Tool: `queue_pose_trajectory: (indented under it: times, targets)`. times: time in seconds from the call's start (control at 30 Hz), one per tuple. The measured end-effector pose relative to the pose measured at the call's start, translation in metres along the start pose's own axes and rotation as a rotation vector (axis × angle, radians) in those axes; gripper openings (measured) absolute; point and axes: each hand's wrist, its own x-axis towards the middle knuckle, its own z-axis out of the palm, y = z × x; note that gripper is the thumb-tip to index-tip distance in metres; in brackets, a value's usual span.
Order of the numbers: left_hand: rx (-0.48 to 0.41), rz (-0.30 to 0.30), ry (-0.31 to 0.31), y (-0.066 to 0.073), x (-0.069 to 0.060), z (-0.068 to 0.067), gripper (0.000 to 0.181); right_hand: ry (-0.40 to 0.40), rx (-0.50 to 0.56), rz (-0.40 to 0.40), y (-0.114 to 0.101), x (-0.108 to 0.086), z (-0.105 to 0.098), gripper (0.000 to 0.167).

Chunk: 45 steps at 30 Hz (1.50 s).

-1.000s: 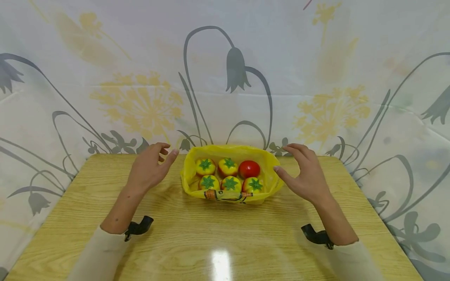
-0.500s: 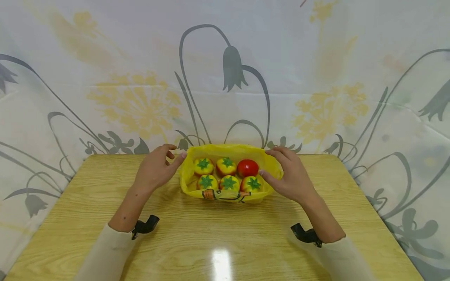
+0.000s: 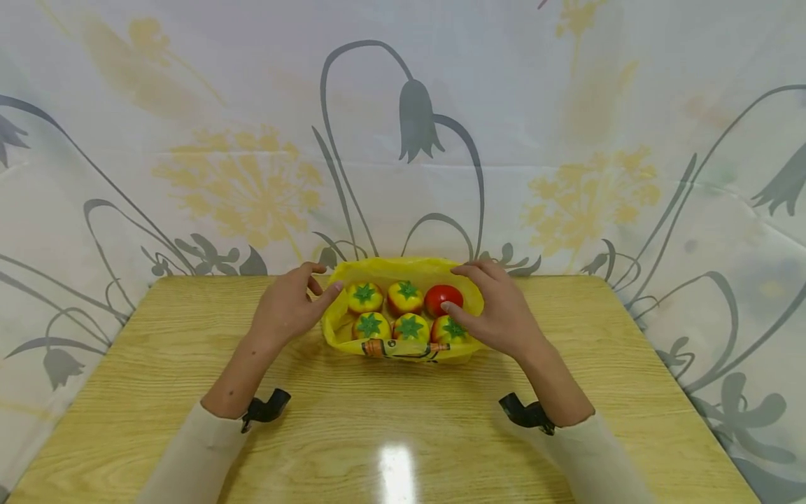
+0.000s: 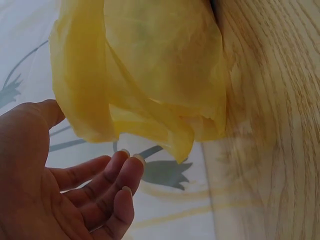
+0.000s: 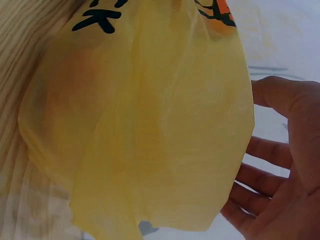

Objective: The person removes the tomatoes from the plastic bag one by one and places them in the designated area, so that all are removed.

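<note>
A yellow plastic bag stands with its mouth spread wide at the far middle of the table. Inside lie several yellow-and-red fruits with green star-shaped tops, and one plain red fruit. My left hand is at the bag's left end, fingers loosely bent, thumb at the rim; in the left wrist view its thumb tip goes behind the plastic. My right hand reaches over the right end, thumb above the red fruit. In the right wrist view, the bag's side hides its fingertips. Neither hand grips anything.
The wooden table extends in front of the bag and to both sides. Behind it hangs a pale cloth with grey and yellow flower prints. A black camera mount sits at each wrist.
Both hands have moved inward toward the bag. My right hand has travelled farther left, from beside the right end to over it, covering part of the bag. The fruits stay in place.
</note>
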Motion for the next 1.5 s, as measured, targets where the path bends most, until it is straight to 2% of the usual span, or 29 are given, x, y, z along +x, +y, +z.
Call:
queue_pose_trajectory:
  times: [0.4, 0.73, 0.93, 1.07, 1.27, 1.5]
  targets:
    - [0.013, 0.025, 0.015, 0.001, 0.001, 0.006, 0.057, -0.25, -0.019, 0.034, -0.007, 0.005, 0.013, 0.052]
    - [0.036, 0.038, 0.037, 0.001, 0.001, 0.01, 0.041, -0.361, -0.096, 0.038, -0.01, 0.012, 0.017, 0.038]
    - [-0.024, 0.055, 0.092, 0.001, 0.0, 0.014, 0.033, -0.417, -0.144, 0.053, -0.013, 0.012, 0.016, 0.035]
    - [-0.112, 0.032, 0.114, 0.002, 0.0, 0.017, 0.028, -0.452, -0.169, 0.054, -0.011, 0.011, 0.016, 0.039]
    - [-0.208, -0.04, 0.081, 0.003, -0.001, 0.019, 0.03, -0.48, -0.209, 0.069, -0.01, 0.011, 0.015, 0.05]
    - [-0.242, -0.069, 0.065, 0.004, -0.002, 0.017, 0.033, -0.515, -0.232, 0.094, -0.009, 0.011, 0.017, 0.059]
